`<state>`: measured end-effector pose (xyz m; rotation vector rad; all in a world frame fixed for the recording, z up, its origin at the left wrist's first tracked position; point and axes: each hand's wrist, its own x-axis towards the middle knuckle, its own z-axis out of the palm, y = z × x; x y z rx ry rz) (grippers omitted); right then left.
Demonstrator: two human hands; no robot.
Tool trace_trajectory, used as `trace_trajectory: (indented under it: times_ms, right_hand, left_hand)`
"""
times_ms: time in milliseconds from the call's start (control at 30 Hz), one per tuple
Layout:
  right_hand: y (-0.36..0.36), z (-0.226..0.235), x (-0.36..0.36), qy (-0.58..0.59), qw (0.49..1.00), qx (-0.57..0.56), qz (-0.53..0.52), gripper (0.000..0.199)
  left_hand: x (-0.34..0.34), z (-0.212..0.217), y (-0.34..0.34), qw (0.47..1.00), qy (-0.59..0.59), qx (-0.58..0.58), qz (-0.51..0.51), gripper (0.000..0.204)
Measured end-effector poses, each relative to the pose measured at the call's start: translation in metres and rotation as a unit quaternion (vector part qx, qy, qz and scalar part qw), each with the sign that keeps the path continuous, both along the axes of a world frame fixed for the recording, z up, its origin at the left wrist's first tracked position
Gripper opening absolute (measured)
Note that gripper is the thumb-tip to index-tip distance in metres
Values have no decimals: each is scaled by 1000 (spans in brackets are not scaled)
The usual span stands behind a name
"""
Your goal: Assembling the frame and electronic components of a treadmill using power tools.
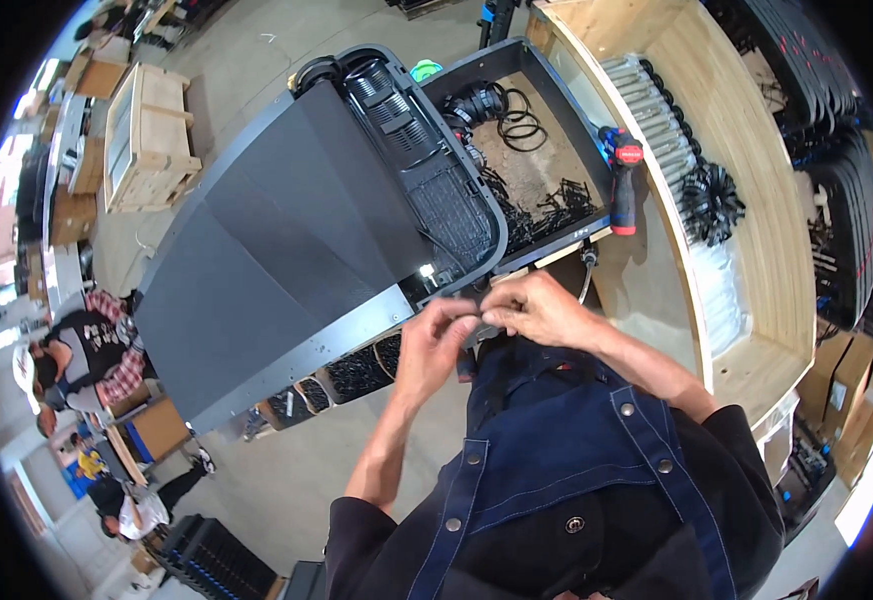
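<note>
We pinch a small dark part between both hands, left [435, 345] and right [540, 310], steadying it above the grey panel [287, 240]

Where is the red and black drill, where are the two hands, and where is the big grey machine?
drill [623, 190], head view, on its black grip.
left hand [435, 345], head view, on its back.
right hand [542, 310], head view, on its back.
grey machine [277, 250], head view, on its flat sloping panel.

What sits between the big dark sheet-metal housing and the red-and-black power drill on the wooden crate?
In the head view, an open dark tray lies between the housing and the drill; it holds coiled black cables and loose black ties.
</note>
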<state>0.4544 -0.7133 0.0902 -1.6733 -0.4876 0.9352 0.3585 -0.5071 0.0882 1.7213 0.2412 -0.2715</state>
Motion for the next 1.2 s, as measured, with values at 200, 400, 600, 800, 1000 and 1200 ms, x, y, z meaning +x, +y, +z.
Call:
trace_trajectory:
  times_ms: [200,400,600,800,1000,1200]
  right_hand:
    - [19,-25,45,-305,939,-147,54,13]
    - [31,-41,53,-357,919,-117,119,16]
    - [30,-52,55,-312,937,-116,108,10]
    - [48,-56,47,-325,934,-95,112,12]
    - [50,-56,24,-389,911,-115,74,16]
    - [33,-58,13,-340,938,-67,32,20]
  left_hand:
    - [87,13,56,794,-234,450,-335,46]
    - [141,-9,62,648,-240,428,-582,28]
    - [176,-15,66,683,-123,294,-657,30]
    - [191,-22,61,655,-58,275,-701,30]
    - [196,-17,50,641,-17,289,-711,22]
    - [187,-18,49,674,3,306,-672,21]
